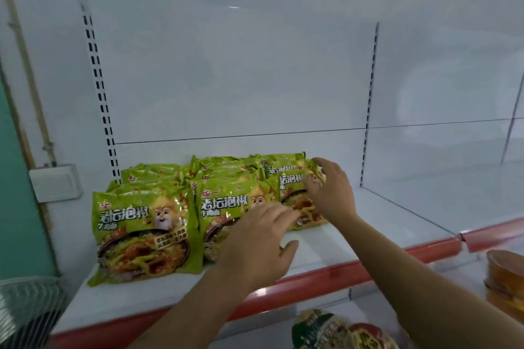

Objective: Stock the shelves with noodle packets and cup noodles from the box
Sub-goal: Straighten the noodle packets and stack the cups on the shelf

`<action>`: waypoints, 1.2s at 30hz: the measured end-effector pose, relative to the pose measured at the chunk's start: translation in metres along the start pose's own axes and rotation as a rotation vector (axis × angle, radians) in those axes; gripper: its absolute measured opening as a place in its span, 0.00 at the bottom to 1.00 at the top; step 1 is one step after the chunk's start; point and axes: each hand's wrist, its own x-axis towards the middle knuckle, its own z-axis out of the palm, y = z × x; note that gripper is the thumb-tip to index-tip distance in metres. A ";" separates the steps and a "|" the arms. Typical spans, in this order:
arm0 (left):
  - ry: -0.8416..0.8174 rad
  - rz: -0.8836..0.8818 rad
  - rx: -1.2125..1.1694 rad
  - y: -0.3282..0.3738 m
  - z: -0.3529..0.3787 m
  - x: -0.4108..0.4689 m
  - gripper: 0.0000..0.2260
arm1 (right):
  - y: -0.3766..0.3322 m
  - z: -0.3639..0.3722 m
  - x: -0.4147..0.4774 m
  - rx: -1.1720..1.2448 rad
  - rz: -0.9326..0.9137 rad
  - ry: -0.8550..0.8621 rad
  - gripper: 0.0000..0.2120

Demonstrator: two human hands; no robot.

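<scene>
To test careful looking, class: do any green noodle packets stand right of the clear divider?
No, the green noodle packets all stand left of the clear divider.

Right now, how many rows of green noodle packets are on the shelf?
3: left row, middle row under the left hand, right row at the right hand. Rear packets are partly hidden.

Both of the person's hands, the left hand (255, 244) and the right hand (330, 193), are bare. The left forearm (198, 306) and right forearm (411, 269) are uncovered too. The fingers are blurred.
</scene>
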 end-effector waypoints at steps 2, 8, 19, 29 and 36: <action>-0.050 0.005 0.061 0.013 0.015 0.019 0.26 | 0.026 -0.012 0.011 0.100 0.200 -0.116 0.36; -0.150 -0.056 0.370 0.033 0.052 0.059 0.26 | 0.072 -0.010 0.033 0.369 0.422 -0.477 0.49; -0.078 -0.208 0.355 0.032 0.073 0.074 0.28 | 0.095 -0.013 0.050 0.659 0.420 -0.476 0.19; 0.131 -0.239 0.094 0.045 0.079 0.093 0.35 | 0.121 -0.055 0.043 0.864 0.436 -0.274 0.17; 0.430 -0.462 -0.610 0.058 0.036 0.103 0.35 | 0.072 -0.078 0.021 1.175 0.290 -0.310 0.18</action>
